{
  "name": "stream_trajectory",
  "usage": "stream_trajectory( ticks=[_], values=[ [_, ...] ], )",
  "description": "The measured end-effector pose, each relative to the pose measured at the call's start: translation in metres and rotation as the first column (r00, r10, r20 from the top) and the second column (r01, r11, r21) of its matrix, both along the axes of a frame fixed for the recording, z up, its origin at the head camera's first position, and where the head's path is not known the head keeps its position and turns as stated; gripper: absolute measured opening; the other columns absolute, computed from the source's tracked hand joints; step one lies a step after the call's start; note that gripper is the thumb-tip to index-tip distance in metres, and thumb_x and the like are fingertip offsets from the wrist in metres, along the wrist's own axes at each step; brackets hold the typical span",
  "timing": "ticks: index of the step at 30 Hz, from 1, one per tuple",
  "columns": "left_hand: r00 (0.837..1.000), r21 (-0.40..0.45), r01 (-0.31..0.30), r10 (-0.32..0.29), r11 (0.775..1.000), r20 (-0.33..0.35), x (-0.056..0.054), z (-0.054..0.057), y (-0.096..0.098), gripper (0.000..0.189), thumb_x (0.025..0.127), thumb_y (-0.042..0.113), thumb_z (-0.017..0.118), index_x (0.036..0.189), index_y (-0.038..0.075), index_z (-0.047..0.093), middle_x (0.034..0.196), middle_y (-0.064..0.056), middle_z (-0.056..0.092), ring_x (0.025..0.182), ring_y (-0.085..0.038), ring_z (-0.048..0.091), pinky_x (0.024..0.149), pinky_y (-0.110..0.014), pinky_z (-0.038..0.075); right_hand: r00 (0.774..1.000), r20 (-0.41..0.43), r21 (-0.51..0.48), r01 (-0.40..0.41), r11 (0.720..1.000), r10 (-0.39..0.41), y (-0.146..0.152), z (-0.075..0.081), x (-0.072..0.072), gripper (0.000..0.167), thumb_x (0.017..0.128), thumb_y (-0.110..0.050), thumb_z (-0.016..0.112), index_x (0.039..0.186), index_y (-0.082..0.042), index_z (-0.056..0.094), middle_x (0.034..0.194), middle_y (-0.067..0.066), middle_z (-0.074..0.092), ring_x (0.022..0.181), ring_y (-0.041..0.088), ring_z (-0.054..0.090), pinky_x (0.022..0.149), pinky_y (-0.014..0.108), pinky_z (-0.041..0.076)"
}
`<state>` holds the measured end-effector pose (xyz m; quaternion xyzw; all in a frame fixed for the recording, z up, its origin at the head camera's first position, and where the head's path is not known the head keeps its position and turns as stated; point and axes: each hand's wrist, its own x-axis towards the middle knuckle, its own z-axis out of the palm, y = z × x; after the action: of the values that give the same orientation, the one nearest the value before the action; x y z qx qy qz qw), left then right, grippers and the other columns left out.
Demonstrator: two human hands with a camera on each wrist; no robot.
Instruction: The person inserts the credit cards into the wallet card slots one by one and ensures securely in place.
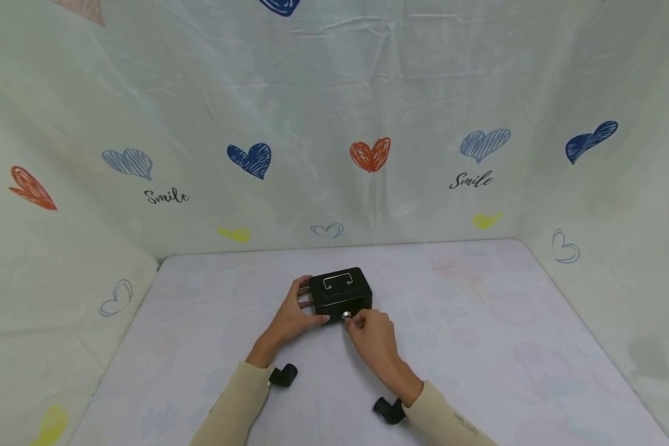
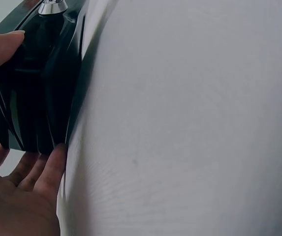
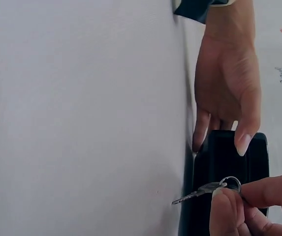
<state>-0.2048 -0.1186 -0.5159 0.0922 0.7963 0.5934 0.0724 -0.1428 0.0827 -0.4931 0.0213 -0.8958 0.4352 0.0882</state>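
A small black metal cash box with a thin wire handle on its closed lid sits on the table. My left hand grips its left end, thumb on the front face and fingers against the side. At the front, my right hand pinches a key by the silver lock; the pinched key is mostly hidden by the fingers. A loose silver key hangs from the key ring in the right wrist view. The left wrist view shows the lock's silver collar beyond the left thumb.
A pale cloth covers the table, which stretches out on both sides of the box. Behind it hangs a white curtain printed with hearts and "Smile". Black wrist-worn devices sit near both sleeve cuffs.
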Motion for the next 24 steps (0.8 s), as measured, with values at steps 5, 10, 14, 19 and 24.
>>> stream_trajectory(
  ticks=[5,10,14,19,24],
  values=[
    [1.000,-0.015,0.016,-0.016,1.000,0.006,-0.0003,0.0004,-0.0011,0.102,0.079,0.006,0.091,0.161,0.007,0.032,0.156,-0.024,0.047,0.133,-0.044,0.057,0.114,-0.056,0.052,0.998,0.061,-0.083,-0.003,0.997,0.008,0.0013,-0.0019,-0.0017,0.017,0.092,-0.003,0.076,0.074,-0.002,0.075,0.056,-0.002,0.064,0.047,0.005,0.055,0.042,0.019,0.045],
    [0.999,-0.029,0.033,-0.033,0.999,0.009,-0.0017,-0.0010,-0.0026,0.105,0.079,0.007,0.091,0.163,0.008,0.029,0.157,-0.025,0.046,0.131,-0.045,0.059,0.114,-0.058,0.051,0.985,0.171,-0.242,0.009,0.970,0.034,0.0038,-0.0055,-0.0040,0.018,0.094,-0.002,0.073,0.077,0.003,0.075,0.058,0.003,0.067,0.047,0.007,0.061,0.046,0.022,0.055],
    [0.999,-0.026,0.046,-0.046,0.999,0.004,-0.0022,-0.0009,-0.0040,0.108,0.078,0.005,0.092,0.164,0.008,0.027,0.157,-0.025,0.045,0.133,-0.045,0.057,0.114,-0.058,0.051,0.965,0.252,-0.378,0.032,0.925,0.069,0.0049,-0.0084,-0.0050,0.017,0.095,-0.001,0.069,0.081,0.007,0.074,0.062,0.005,0.068,0.051,0.009,0.065,0.051,0.024,0.061],
    [0.998,-0.023,0.067,-0.067,0.997,-0.008,-0.0024,-0.0004,-0.0047,0.110,0.076,0.002,0.092,0.165,0.007,0.027,0.158,-0.024,0.043,0.138,-0.045,0.053,0.116,-0.058,0.049,0.945,0.315,-0.465,0.071,0.882,0.090,0.0049,-0.0098,-0.0041,0.016,0.096,-0.001,0.068,0.085,0.010,0.073,0.064,0.004,0.067,0.054,0.009,0.066,0.053,0.023,0.062],
    [0.996,-0.037,0.083,-0.084,0.996,-0.014,-0.0017,-0.0005,-0.0052,0.112,0.076,0.002,0.093,0.165,0.007,0.026,0.159,-0.025,0.043,0.136,-0.047,0.054,0.116,-0.058,0.050,0.928,0.357,-0.502,0.098,0.859,0.103,0.0052,-0.0091,-0.0029,0.017,0.098,-0.001,0.067,0.091,0.013,0.074,0.066,0.004,0.067,0.055,0.009,0.066,0.055,0.022,0.062]
  ],
)
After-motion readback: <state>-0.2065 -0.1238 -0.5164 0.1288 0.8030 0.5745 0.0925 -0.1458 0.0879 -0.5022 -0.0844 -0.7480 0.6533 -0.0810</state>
